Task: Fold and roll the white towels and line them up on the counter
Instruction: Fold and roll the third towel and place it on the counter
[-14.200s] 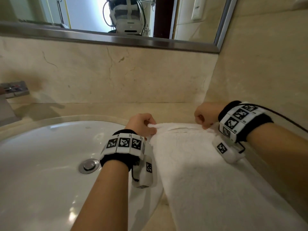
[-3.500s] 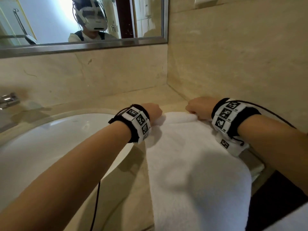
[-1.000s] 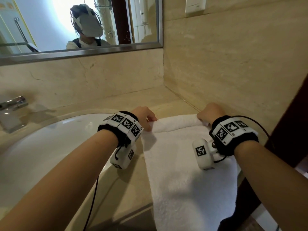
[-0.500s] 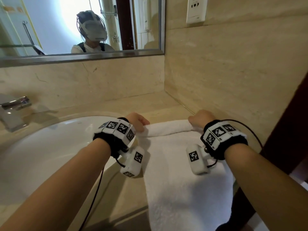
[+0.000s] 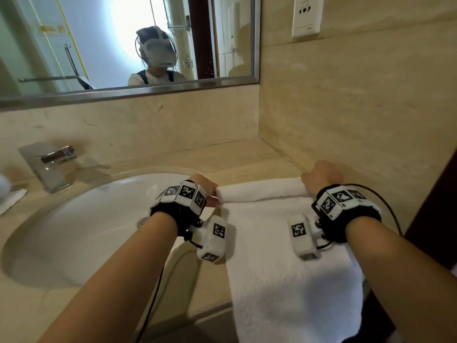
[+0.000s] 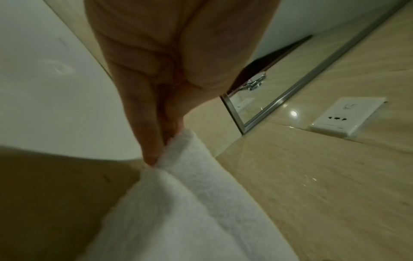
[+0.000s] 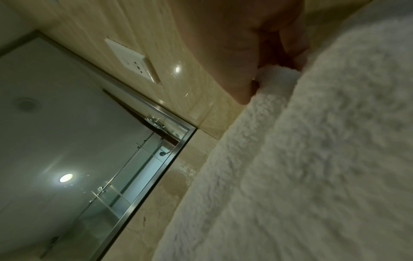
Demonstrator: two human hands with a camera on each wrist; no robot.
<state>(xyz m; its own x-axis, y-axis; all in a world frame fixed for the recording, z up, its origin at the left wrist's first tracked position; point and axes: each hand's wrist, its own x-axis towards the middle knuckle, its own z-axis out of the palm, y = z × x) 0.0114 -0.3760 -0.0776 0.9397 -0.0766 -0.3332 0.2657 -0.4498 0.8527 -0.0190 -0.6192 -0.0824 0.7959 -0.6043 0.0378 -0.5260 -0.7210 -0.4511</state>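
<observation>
Roll (image 5: 262, 191) thicker now — beige marble counter (image 5: 237, 159), sink (image 5: 74, 233).

One white towel (image 5: 284, 256) is counted on the desk (image 5: 235, 157), at 5 o'clock from the basin. Two hands are counted: the left hand (image 5: 205, 188) at 9 o'clock of the towel's rolled end, the right hand (image 5: 321, 177) at 3 o'clock. One basin (image 5: 74, 219), one tap (image 5: 53, 157), one mirror (image 5: 123, 90) and one wall socket (image 5: 306, 16) are counted. Two marked wristbands are counted.
</observation>
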